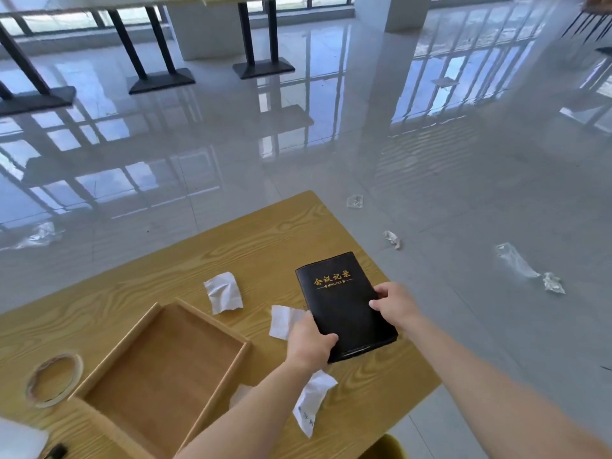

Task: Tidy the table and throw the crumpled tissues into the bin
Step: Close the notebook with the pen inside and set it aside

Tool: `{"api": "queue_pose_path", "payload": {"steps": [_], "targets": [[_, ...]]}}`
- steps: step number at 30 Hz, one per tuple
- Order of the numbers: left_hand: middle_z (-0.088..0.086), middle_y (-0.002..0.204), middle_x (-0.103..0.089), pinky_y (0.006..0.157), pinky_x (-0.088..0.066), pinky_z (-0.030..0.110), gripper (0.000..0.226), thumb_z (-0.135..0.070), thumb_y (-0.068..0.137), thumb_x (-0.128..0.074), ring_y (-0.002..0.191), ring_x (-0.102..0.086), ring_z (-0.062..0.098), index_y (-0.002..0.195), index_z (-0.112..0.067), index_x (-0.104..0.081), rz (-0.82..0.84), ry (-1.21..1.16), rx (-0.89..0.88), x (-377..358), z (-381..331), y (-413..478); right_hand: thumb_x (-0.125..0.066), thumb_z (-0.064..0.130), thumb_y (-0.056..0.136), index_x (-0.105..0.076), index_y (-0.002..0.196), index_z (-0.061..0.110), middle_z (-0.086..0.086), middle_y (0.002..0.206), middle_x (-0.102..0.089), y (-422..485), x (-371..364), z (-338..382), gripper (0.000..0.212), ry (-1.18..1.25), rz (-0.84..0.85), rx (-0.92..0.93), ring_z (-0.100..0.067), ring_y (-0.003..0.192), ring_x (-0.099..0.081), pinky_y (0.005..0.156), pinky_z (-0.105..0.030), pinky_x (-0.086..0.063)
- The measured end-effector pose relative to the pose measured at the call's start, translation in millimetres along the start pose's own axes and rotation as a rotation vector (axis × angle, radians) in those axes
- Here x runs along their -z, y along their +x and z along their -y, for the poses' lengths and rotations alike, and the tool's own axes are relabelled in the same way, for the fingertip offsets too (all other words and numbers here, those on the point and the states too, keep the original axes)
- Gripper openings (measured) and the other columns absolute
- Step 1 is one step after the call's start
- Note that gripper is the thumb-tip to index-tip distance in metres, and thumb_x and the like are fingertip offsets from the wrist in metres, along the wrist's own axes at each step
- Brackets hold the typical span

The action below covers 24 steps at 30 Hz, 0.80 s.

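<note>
A black notebook [341, 303] with gold lettering is held over the right part of the wooden table [265, 240]. My left hand [308, 342] grips its near left corner and my right hand [395, 304] grips its right edge. Three crumpled white tissues lie on the table: one [223, 293] left of the notebook, one [281, 321] partly behind my left hand, and one [311, 402] under my left forearm near the front edge. No bin is in view.
An empty wooden tray [109, 376] sits at the near left, with a roll of tape [54, 380] beside it. Scraps of clear plastic [516, 261] and paper [392, 239] lie on the glossy floor to the right. Black table legs [261, 38] stand far back.
</note>
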<state>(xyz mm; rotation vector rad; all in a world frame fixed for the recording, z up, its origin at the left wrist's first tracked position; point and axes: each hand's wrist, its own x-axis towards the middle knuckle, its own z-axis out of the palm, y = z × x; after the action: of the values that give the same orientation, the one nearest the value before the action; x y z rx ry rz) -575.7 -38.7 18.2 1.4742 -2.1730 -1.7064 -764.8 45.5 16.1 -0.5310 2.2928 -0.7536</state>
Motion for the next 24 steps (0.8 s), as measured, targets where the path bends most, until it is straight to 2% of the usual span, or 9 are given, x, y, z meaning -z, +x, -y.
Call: {"api": "queue_pose_path", "payload": {"steps": [3, 8, 11, 13, 15, 17, 18, 21, 24], "targets": [[-0.003, 0.104, -0.065, 0.067, -0.048, 0.018, 0.034, -0.015, 0.082, -0.071, 0.089, -0.060, 0.012, 0.112, -0.018, -0.054, 0.019, 0.023, 0.010, -17.1, -6.6, 14.6, -0.065, 0.010, 0.087, -0.074, 0.096, 0.020, 0.000, 0.099, -0.073, 22.0, 4.8, -9.6, 0.015, -0.026, -0.013, -0.034, -0.022, 0.094, -0.065, 0.085, -0.036, -0.052], [0.000, 0.107, -0.063, 0.061, -0.050, 0.018, 0.042, -0.014, 0.078, -0.071, 0.090, -0.062, 0.013, 0.115, -0.017, -0.050, 0.009, 0.006, 0.041, -39.3, -11.1, 26.9, -0.061, 0.009, 0.089, -0.070, 0.108, 0.019, -0.004, 0.111, -0.070, 45.2, -0.6, -12.7, 0.024, -0.096, -0.071, -0.027, -0.021, 0.097, -0.062, 0.077, -0.031, -0.048], [0.004, 0.106, -0.062, 0.069, -0.059, 0.030, 0.034, -0.013, 0.080, -0.066, 0.086, -0.063, 0.015, 0.111, -0.016, -0.051, 0.017, -0.044, 0.058, -44.1, -12.7, 28.4, -0.061, 0.009, 0.090, -0.062, 0.124, 0.016, -0.005, 0.125, -0.066, 49.5, -6.4, -15.7, 0.036, -0.143, -0.116, -0.029, -0.023, 0.112, -0.061, 0.089, -0.035, -0.050], [0.007, 0.112, -0.057, 0.075, -0.058, 0.034, 0.035, -0.016, 0.081, -0.061, 0.091, -0.061, 0.018, 0.114, -0.017, -0.052, 0.030, -0.013, 0.032, -42.5, -11.0, 26.7, -0.061, 0.009, 0.091, -0.053, 0.136, 0.015, -0.005, 0.134, -0.060, 47.0, -9.9, -19.4, 0.046, -0.136, -0.126, 0.003, -0.024, 0.121, -0.058, 0.098, -0.038, -0.048], [0.006, 0.126, -0.048, 0.084, -0.051, 0.027, 0.050, -0.018, 0.084, -0.058, 0.105, -0.054, 0.017, 0.132, -0.016, -0.047, 0.011, 0.156, -0.070, -39.8, -3.0, 25.2, -0.062, 0.012, 0.091, -0.045, 0.142, 0.017, -0.007, 0.138, -0.055, 39.1, -11.5, -23.7, 0.054, -0.126, -0.142, 0.076, -0.024, 0.123, -0.054, 0.098, -0.038, -0.047], [0.007, 0.141, -0.037, 0.102, -0.043, 0.030, 0.060, -0.017, 0.087, -0.055, 0.128, -0.042, 0.021, 0.144, -0.014, -0.038, -0.039, 0.357, -0.247, -36.2, 7.3, 23.2, -0.065, 0.016, 0.090, -0.039, 0.145, 0.022, -0.006, 0.142, -0.045, 25.4, -12.4, -30.8, 0.061, -0.179, -0.175, 0.188, -0.024, 0.129, -0.047, 0.101, -0.039, -0.045], [0.009, 0.145, -0.034, 0.107, -0.040, 0.032, 0.059, -0.017, 0.087, -0.054, 0.134, -0.037, 0.023, 0.144, -0.015, -0.038, -0.057, 0.451, -0.344, -34.1, 11.0, 22.2, -0.066, 0.019, 0.089, -0.036, 0.146, 0.024, -0.005, 0.146, -0.039, 17.4, -13.1, -35.4, 0.064, -0.231, -0.192, 0.247, -0.024, 0.133, -0.042, 0.104, -0.040, -0.044], [0.016, 0.150, -0.031, 0.109, -0.039, 0.039, 0.057, -0.025, 0.085, -0.061, 0.142, -0.025, 0.030, 0.138, -0.019, -0.042, -0.070, 0.711, -0.550, -31.0, 17.0, 25.1, -0.063, 0.036, 0.091, -0.031, 0.149, 0.032, 0.000, 0.157, -0.024, -5.9, -19.3, -51.3, 0.066, -0.452, -0.197, 0.366, -0.023, 0.140, -0.029, 0.110, -0.041, -0.039], [0.023, 0.157, -0.017, 0.117, -0.022, 0.051, 0.076, -0.041, 0.082, -0.070, 0.148, -0.005, 0.039, 0.144, -0.020, -0.031, 0.008, 0.919, -0.630, -32.7, 19.0, 34.7, -0.055, 0.046, 0.094, -0.031, 0.151, 0.029, 0.000, 0.161, -0.021, -15.0, -30.4, -63.1, 0.064, -0.564, -0.159, 0.388, -0.019, 0.146, -0.021, 0.115, -0.036, -0.031]]}}
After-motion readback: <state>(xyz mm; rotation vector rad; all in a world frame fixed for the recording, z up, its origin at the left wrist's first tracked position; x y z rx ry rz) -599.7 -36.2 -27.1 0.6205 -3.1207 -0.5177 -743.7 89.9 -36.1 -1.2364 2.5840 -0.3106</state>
